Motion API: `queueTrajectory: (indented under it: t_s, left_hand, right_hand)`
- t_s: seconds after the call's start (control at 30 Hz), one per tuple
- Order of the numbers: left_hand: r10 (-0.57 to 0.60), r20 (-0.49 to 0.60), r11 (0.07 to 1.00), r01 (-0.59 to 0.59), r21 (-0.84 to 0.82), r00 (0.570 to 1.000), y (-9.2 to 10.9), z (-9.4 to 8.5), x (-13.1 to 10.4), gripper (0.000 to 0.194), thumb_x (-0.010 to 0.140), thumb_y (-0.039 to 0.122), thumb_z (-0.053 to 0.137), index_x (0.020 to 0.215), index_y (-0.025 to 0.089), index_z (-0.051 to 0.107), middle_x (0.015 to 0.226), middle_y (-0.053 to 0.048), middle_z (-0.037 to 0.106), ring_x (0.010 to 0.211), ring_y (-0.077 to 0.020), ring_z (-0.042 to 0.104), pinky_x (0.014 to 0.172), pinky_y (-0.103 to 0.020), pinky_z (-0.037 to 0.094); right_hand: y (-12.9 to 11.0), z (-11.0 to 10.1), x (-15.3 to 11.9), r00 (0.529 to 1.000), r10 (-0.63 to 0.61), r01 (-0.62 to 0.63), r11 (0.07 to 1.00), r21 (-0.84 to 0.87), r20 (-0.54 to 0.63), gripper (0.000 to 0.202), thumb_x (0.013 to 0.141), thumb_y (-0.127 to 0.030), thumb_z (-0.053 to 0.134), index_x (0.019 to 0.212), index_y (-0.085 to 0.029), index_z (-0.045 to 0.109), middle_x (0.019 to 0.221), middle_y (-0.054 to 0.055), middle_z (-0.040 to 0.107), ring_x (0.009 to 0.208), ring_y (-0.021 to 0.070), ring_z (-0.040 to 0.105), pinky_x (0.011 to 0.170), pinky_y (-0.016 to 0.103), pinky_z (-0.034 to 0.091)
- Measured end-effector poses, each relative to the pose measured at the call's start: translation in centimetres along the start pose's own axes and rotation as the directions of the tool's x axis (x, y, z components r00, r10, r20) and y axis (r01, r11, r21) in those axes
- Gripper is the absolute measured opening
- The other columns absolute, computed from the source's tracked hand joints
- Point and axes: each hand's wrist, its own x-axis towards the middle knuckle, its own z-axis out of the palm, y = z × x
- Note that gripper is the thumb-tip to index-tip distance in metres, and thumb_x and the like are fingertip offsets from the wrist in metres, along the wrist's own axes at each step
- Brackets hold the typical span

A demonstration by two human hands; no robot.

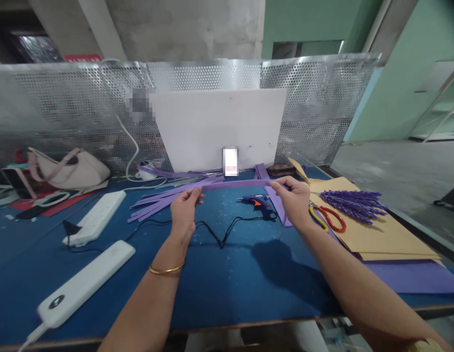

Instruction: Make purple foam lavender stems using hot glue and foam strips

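A long purple strip (234, 184), which looks like paper or felt, is stretched level above the blue table. My left hand (186, 205) pinches its left end between thumb and fingers. At the other end, my right hand (293, 198) is closed on the strip in the same way. Below and between the hands lies a blue hot glue gun (259, 203) with an orange trigger, its black cord (221, 242) running left across the table. More purple strips (153, 203) lie loose beyond my left hand. Scissors (331, 217) with red and yellow handles rest beside my right wrist.
Tan sheets (380, 239) and purple sheets (413, 278) lie at the right, with a purple flower bunch (353, 203) on top. Two white power strips (91, 278) occupy the left. A phone (231, 161) stands against a white board (219, 122). A handbag (71, 168) sits far left.
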Motion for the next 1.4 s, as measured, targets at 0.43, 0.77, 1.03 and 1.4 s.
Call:
queueTrajectory:
  t_s: [0.43,0.77,1.03,1.4]
  left_hand:
    - [-0.396,0.360,0.819,0.502,-0.278,0.845,-0.3,2.4,-4.6,0.047,0.046,0.036,0.096,0.080,0.014,0.072,0.072,0.001,0.070,0.063,-0.0094,0.062,0.059,-0.020,0.046]
    - [-0.430,0.393,0.733,0.568,-0.374,0.813,0.2,2.0,-3.5,0.023,0.067,0.020,0.087,0.078,0.015,0.068,0.067,0.004,0.065,0.059,-0.0073,0.058,0.058,-0.018,0.047]
    - [-0.392,0.434,0.742,0.558,-0.371,0.811,0.3,2.2,-3.8,0.029,0.062,0.022,0.091,0.078,0.012,0.069,0.069,0.003,0.066,0.058,-0.0057,0.057,0.054,-0.016,0.044]
    - [-0.450,0.457,0.656,0.631,-0.415,0.768,1.0,2.3,-4.0,0.022,0.070,0.018,0.087,0.079,0.013,0.068,0.066,0.003,0.064,0.057,-0.0057,0.058,0.053,-0.016,0.045]
  right_hand:
    - [-0.4,3.5,-7.8,0.833,-0.338,0.353,0.934,0.051,0.439,0.033,0.090,-0.034,0.064,0.122,-0.025,0.066,0.116,0.011,0.068,0.107,0.0231,0.066,0.093,0.036,0.054]
    - [0.9,2.4,-4.1,0.856,-0.050,0.209,0.944,-0.255,0.515,0.036,0.097,-0.043,0.052,0.124,-0.020,0.059,0.084,0.004,0.071,0.074,0.0190,0.066,0.069,0.029,0.047]
    - [7.1,2.3,-0.8,0.861,0.339,0.082,0.644,-0.761,0.380,0.042,0.093,-0.056,0.054,0.096,-0.016,0.065,0.097,0.019,0.072,0.092,0.0314,0.069,0.076,0.037,0.047]
    - [7.8,3.1,-0.6,0.944,0.283,-0.210,0.911,-0.356,0.167,0.029,0.086,-0.040,0.047,0.098,-0.018,0.061,0.080,0.004,0.067,0.069,0.0172,0.064,0.061,0.028,0.050]
